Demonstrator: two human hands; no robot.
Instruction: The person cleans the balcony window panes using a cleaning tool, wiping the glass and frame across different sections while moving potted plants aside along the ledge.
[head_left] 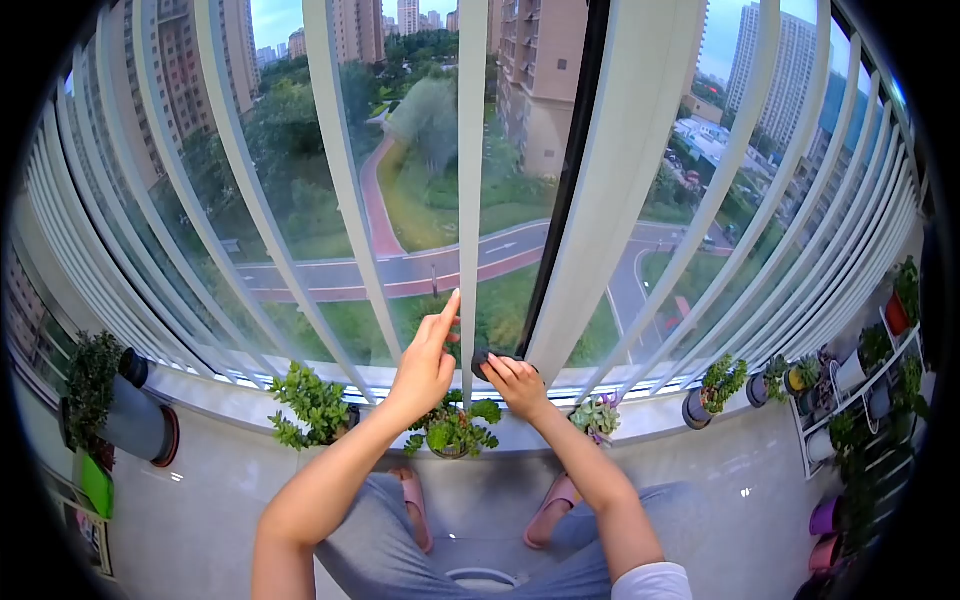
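White vertical bars (469, 200) stand in front of a large window. My left hand (430, 360) is at the middle bar, its index finger stretched upward along the bar's left side and the other fingers partly curled. Just right of the same bar, low down, my right hand (513, 382) has its fingers around a small black object (482, 364), partly hidden by the fingers. Below the hands, a leafy potted plant (450, 432) sits on the white ledge (385, 425).
More potted plants stand along the ledge, one bushy (308, 405) and one pale succulent (597, 418). At the left is a large grey pot (137, 418); at the right, a white plant rack (850, 400). My slippered feet (417, 508) are on the tiled floor (215, 510).
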